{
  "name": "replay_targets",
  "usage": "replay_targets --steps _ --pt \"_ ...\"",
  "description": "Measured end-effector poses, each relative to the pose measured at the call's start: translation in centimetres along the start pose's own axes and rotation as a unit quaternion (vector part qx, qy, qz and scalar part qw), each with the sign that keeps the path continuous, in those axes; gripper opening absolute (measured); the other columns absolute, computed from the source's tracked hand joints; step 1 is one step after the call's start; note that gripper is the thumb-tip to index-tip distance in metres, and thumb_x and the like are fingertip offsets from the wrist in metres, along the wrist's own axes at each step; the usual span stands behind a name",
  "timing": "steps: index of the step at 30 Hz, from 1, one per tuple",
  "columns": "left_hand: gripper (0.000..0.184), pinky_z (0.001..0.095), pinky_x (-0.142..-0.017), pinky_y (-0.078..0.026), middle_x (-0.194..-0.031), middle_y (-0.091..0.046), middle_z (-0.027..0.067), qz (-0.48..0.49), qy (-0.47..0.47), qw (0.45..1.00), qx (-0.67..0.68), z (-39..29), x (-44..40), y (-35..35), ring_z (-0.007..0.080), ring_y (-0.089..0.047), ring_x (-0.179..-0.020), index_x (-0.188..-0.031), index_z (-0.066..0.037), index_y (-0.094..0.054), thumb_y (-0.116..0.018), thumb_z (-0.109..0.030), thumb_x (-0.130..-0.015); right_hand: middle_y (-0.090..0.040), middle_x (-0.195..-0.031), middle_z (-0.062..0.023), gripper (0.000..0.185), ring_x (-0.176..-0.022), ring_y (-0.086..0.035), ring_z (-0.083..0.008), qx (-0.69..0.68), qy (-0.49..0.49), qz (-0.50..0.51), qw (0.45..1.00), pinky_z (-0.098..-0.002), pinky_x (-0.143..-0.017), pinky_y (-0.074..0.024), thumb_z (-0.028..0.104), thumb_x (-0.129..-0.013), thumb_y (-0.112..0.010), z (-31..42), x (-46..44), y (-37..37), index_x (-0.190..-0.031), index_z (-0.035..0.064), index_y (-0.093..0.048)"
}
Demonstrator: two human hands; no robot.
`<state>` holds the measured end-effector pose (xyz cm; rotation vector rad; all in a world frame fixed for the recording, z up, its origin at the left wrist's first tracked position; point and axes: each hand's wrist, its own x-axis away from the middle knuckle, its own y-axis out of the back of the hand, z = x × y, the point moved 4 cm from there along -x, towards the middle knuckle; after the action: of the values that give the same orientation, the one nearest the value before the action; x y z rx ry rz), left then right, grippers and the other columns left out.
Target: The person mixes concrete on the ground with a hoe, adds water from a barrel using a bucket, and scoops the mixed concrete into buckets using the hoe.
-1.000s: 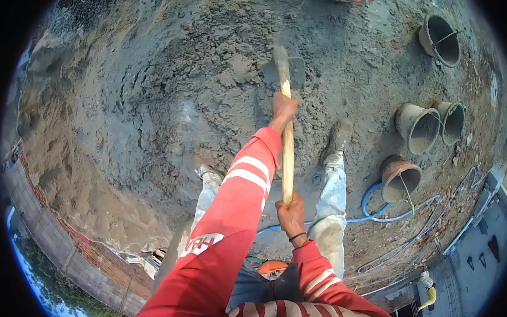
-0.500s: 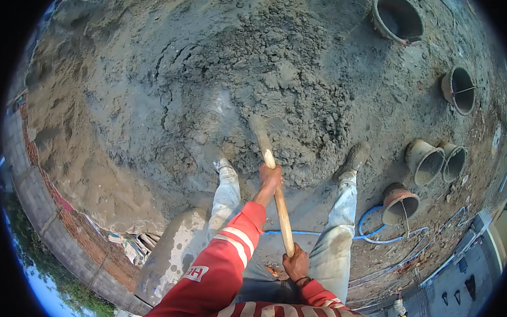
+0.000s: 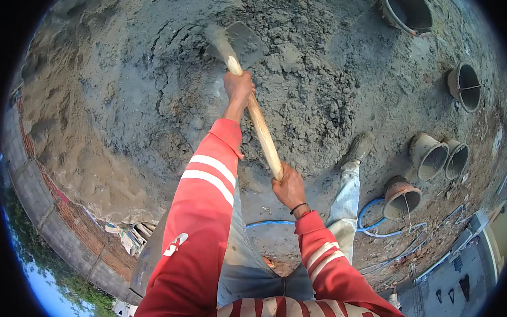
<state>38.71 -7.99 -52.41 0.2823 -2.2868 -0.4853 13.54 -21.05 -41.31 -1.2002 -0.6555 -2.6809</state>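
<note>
Head view takes in a broad, lumpy spread of wet grey mix [image 3: 300,87], banked on its left side by brown sand [image 3: 74,163]. Next in size come the red sleeves [image 3: 201,207], white-striped; the left one now stretches much farther out than half a second ago and covers the left boot that showed then. Out past it is the hoe [image 3: 261,128], slanting across the mix, its pale handle running down toward the body. Its blade [image 3: 246,43], out of sight a moment back, now shows, and the whole tool has moved outward and to the left; whether the blade touches the mix, I can't tell. Five buckets [image 3: 402,198] stand or lean along the right, two of them close together, much as they were. A blue hose [image 3: 361,218] loops beside the nearest one. Off the right knee, a muddy boot [image 3: 360,145] is planted at the edge of the mix. As for the hands, the left hand [image 3: 239,88] is closed in a fist round the handle just below the head, while the right hand [image 3: 290,185] wraps the butt end, farther from the body than before, a thin dark band [image 3: 298,207] on its wrist.
</note>
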Motion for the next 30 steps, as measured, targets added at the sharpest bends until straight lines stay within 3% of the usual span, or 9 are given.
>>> replay_targets --steps 4,6,8,9,12,14,18,25,30 --pt "0.021 0.0381 -0.041 -0.047 -0.063 -0.063 0.0160 0.055 0.189 0.970 -0.140 17.2 8.0 -5.6 0.0244 -0.064 -0.048 -0.087 0.012 -0.063 -0.063 -0.007 -0.078 -0.064 -0.086 -0.0281 0.029 -0.085 -0.062 -0.0471 -0.027 -0.159 0.013 0.987 -0.0534 -0.073 -0.0493 0.016 -0.078 -0.063 -5.4 11.0 -3.4 -0.101 -0.0006 -0.058" --pt "0.021 0.0383 -0.041 -0.048 -0.062 -0.063 0.0158 0.085 0.174 0.970 -0.144 20.9 9.9 -8.0 0.0244 -0.063 -0.048 -0.087 0.013 -0.063 -0.063 -0.007 -0.079 -0.064 -0.085 -0.0283 0.028 -0.084 -0.063 -0.0468 -0.011 -0.174 -0.025 0.984 -0.0530 -0.073 -0.0491 0.016 -0.078 -0.063 -6.9 12.3 -2.4 -0.099 -0.0027 -0.058" --pt "0.020 0.0385 -0.041 -0.048 -0.063 -0.062 0.0150 0.109 0.237 0.953 -0.153 22.2 11.8 -8.2 0.0241 -0.061 -0.046 -0.086 0.011 -0.063 -0.062 -0.008 -0.081 -0.059 -0.064 -0.0111 0.017 -0.050 -0.059 -0.0235 -0.101 -0.218 0.042 0.970 -0.0367 -0.047 -0.0460 0.012 -0.079 -0.060 -6.0 13.1 -0.6 -0.090 0.0005 -0.055" --pt "0.020 0.0385 -0.041 -0.048 -0.063 -0.062 0.0150 0.112 0.235 0.953 -0.152 22.1 11.6 -7.8 0.0241 -0.061 -0.046 -0.086 0.011 -0.063 -0.062 -0.008 -0.081 -0.063 -0.085 -0.0301 0.031 -0.085 -0.062 -0.0466 -0.132 -0.287 0.089 0.945 -0.0513 -0.074 -0.0485 0.018 -0.078 -0.064 -4.5 13.0 0.4 -0.097 -0.0055 -0.058" --pt "0.015 0.0385 -0.040 -0.048 -0.061 -0.058 0.0115 0.153 0.261 0.947 -0.112 21.3 10.5 -6.9 0.0231 -0.057 -0.044 -0.081 0.006 -0.060 -0.059 -0.008 -0.084 -0.063 -0.085 -0.0307 0.030 -0.085 -0.061 -0.0482 -0.107 -0.222 0.094 0.965 -0.0510 -0.075 -0.0482 0.017 -0.078 -0.064 -1.8 12.4 2.1 -0.095 -0.0060 -0.057" --pt "0.013 0.0381 -0.040 -0.046 -0.058 -0.053 0.0083 0.154 0.286 0.946 0.015 20.1 11.8 -5.7 0.0218 -0.053 -0.043 -0.077 0.001 -0.055 -0.056 -0.008 -0.086 -0.062 -0.085 -0.0310 0.030 -0.085 -0.060 -0.0490 -0.095 -0.193 0.100 0.972 -0.0509 -0.075 -0.0481 0.017 -0.077 -0.064 -0.1 13.3 4.9 -0.096 -0.0059 -0.057" --pt "0.008 0.0361 -0.043 -0.047 -0.061 -0.049 0.0050 0.087 0.308 0.935 0.155 14.8 18.2 -4.7 0.0184 -0.051 -0.047 -0.081 -0.002 -0.051 -0.056 -0.005 -0.086 -0.061 -0.079 -0.0300 0.027 -0.079 -0.060 -0.0499 -0.015 -0.120 0.141 0.983 -0.0525 -0.071 -0.0475 0.016 -0.077 -0.063 -0.7 16.6 12.4 -0.094 -0.0036 -0.054" --pt "0.011 0.0359 -0.054 -0.048 -0.069 -0.048 0.0044 0.028 0.303 0.896 0.323 12.4 27.6 -10.3 0.0175 -0.050 -0.057 -0.091 -0.005 -0.046 -0.057 -0.003 -0.088 -0.061 -0.071 -0.0215 0.024 -0.070 -0.061 -0.0459 0.163 0.008 0.166 0.973 -0.0520 -0.062 -0.0478 0.019 -0.075 -0.066 -18.6 17.3 20.8 -0.092 0.0074 -0.054" --pt "0.014 0.0362 -0.055 -0.047 -0.066 -0.048 0.0024 -0.028 0.242 0.896 0.370 9.5 32.0 -9.5 0.0151 -0.049 -0.054 -0.088 -0.006 -0.045 -0.058 -0.003 -0.088 -0.065 -0.071 -0.0157 0.024 -0.067 -0.063 -0.0430 0.231 0.030 0.131 0.964 -0.0531 -0.060 -0.0493 0.026 -0.076 -0.065 -22.8 17.2 21.4 -0.095 0.0153 -0.055"
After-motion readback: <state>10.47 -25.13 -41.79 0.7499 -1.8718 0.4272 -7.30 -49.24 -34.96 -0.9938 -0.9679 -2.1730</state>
